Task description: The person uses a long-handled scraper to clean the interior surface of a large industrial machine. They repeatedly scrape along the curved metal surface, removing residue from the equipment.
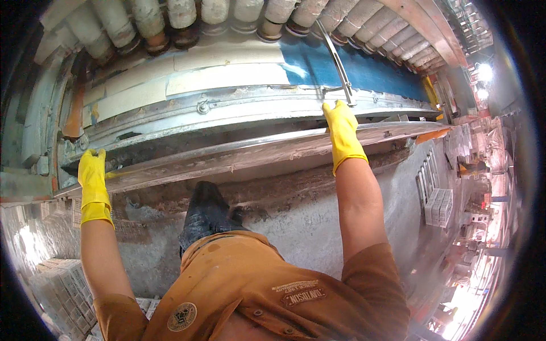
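Observation:
My left hand (pixel 93 173), in a yellow rubber glove, is at the left end of a long metal rail (pixel 222 149). Its fingers are curled; what lies inside them is hidden. My right hand (pixel 343 133), gloved the same way, has bent fingers at the lower end of a slim metal bar (pixel 339 63). Whether they grip the bar or the metal edge behind it cannot be seen. The bar slants away over a blue sheet (pixel 364 68). Left of the blue sheet lie pale flat strips (pixel 227 78), side by side behind a whitish metal ledge (pixel 187 118).
A row of thick dusty rollers (pixel 216 10) lines the far side. One bolt (pixel 203 105) sticks up from the ledge. Stacked pale blocks (pixel 62 290) stand at lower left, with a light crate (pixel 439 207) on the floor at right. My dark-clad leg (pixel 206 210) is below the rail.

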`<state>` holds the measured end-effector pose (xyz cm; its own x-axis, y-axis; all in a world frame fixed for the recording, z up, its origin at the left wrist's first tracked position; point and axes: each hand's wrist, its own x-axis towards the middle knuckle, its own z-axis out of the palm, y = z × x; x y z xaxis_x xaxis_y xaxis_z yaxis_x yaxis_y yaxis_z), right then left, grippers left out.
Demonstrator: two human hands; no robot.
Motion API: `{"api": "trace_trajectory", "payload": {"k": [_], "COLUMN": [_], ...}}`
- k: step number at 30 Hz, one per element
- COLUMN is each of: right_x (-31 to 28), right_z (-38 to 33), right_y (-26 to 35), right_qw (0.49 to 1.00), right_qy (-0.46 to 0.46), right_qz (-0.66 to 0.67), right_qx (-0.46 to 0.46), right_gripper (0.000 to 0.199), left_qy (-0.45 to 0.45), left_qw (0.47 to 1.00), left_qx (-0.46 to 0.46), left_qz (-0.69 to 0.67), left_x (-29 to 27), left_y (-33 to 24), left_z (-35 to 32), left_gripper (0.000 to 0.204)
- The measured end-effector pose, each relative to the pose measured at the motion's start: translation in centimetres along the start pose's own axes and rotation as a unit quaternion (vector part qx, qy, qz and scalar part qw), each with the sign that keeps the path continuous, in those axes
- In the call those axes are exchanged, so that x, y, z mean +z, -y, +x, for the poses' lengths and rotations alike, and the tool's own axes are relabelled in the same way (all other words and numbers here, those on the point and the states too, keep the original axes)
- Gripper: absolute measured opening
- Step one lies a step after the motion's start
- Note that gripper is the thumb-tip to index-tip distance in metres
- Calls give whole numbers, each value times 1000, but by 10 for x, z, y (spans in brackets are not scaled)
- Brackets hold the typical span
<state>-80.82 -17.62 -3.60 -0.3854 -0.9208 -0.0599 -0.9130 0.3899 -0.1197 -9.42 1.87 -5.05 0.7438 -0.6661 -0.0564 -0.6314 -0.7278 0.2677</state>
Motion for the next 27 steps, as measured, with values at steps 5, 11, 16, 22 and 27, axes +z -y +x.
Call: {"api": "trace_trajectory", "payload": {"k": [5,11,16,22,27], "right_x": [-5,1,-6,-1,-6], "right_z": [0,-1,-2,-3,-8], "right_y": [6,-2,4,1,3], "right_qw": [999,1000,998,1000,999], "right_qy": [44,-4,48,-9,24], "right_qz": [27,-7,35,-13,30], "right_qx": [19,-9,14,-15,-1], "right_gripper": [70,68,68,68,69], "left_qy": [-3,28,12,18,8], "left_qw": [999,999,999,998,999], "left_qx": [-4,-17,3,9,12], "left_qz": [-32,-29,-40,-59,-46], "left_x": [10,-6,8,7,-2], "left_y": [16,-14,12,8,0], "left_z": [8,-12,6,4,-7], "left_gripper": [55,57,51,52,57]}}
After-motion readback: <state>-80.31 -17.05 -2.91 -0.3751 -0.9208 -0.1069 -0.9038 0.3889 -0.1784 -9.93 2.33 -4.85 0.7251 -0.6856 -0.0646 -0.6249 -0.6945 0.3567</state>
